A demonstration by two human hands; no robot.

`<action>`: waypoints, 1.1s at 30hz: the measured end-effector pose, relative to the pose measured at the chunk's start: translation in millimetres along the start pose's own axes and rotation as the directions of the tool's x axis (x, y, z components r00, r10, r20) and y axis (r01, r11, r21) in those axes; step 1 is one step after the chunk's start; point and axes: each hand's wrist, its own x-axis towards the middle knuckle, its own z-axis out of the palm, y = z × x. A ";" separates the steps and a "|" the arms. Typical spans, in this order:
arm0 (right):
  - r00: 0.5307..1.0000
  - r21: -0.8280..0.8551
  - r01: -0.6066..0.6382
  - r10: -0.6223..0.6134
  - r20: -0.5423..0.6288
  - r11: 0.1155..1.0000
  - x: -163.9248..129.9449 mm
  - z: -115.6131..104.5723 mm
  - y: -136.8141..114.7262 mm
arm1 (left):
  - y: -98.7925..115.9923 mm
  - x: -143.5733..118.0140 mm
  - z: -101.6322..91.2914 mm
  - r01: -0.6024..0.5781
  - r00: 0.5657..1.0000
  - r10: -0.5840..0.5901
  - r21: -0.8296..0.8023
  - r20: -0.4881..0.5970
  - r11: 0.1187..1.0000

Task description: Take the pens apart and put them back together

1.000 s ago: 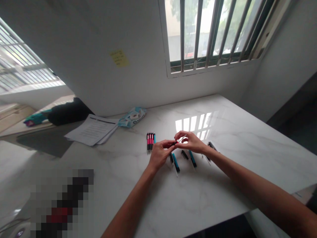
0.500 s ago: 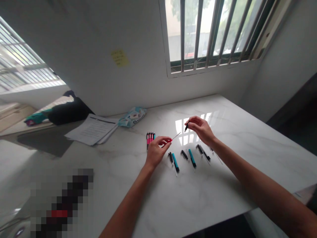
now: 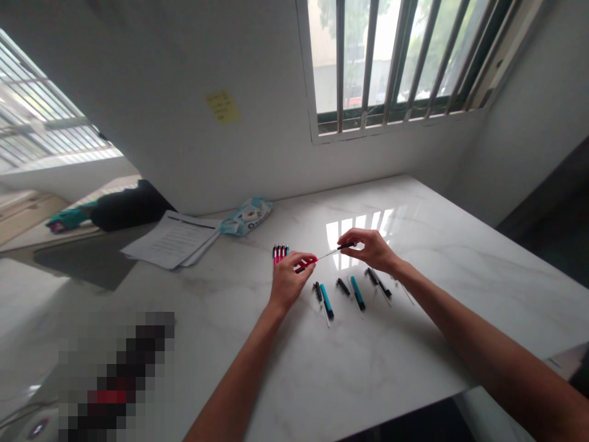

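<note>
My left hand point(image 3: 289, 283) pinches a red pen barrel point(image 3: 314, 260). From its right end a thin pen refill point(image 3: 327, 253) sticks out. My right hand point(image 3: 373, 250) has its fingers closed on a black pen top point(image 3: 346, 245), whose end meets the tip of the refill. Below the hands lie pens in parts: a teal barrel point(image 3: 326, 301), another teal barrel point(image 3: 358, 293) and a black barrel point(image 3: 383, 286), each with a black top and a white refill beside it. Past my left hand, several whole pens point(image 3: 280, 253) lie side by side, partly covered by it.
On the marble-look table point(image 3: 285, 380), a blue-and-white soft packet point(image 3: 247, 217) lies by the wall, next to printed papers point(image 3: 172, 240). Farther left is a black bag point(image 3: 126, 207). A pixelated dark object point(image 3: 122, 374) is at the lower left. Above is a barred window point(image 3: 391, 61).
My right hand has come down and turned, bringing the black pen top into line with the refill so their ends meet. My left hand has barely shifted.
</note>
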 end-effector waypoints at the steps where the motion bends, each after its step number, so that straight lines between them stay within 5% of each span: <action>1: 1.000 -0.004 0.002 -0.002 0.005 1.000 -0.1 -0.4 0.0 | 0.2 0.1 -0.3 -0.003 1.000 0.003 0.001 -0.002 1.000; 11: 0.999 -0.006 -0.010 0.010 0.040 1.000 -0.5 -1.7 1.4 | 0.3 0.1 -0.3 -0.009 1.000 0.009 0.008 0.016 1.000; 22: 0.994 0.018 0.017 -0.019 0.109 1.000 -9.2 29.4 -8.5 | 9.9 -4.5 4.6 -0.079 0.993 0.080 -0.019 0.092 0.997; 33: 0.993 -0.055 0.010 -0.003 0.120 0.998 -9.1 27.1 -13.8 | 11.3 -4.7 4.3 -0.084 0.991 0.086 -0.026 0.107 0.996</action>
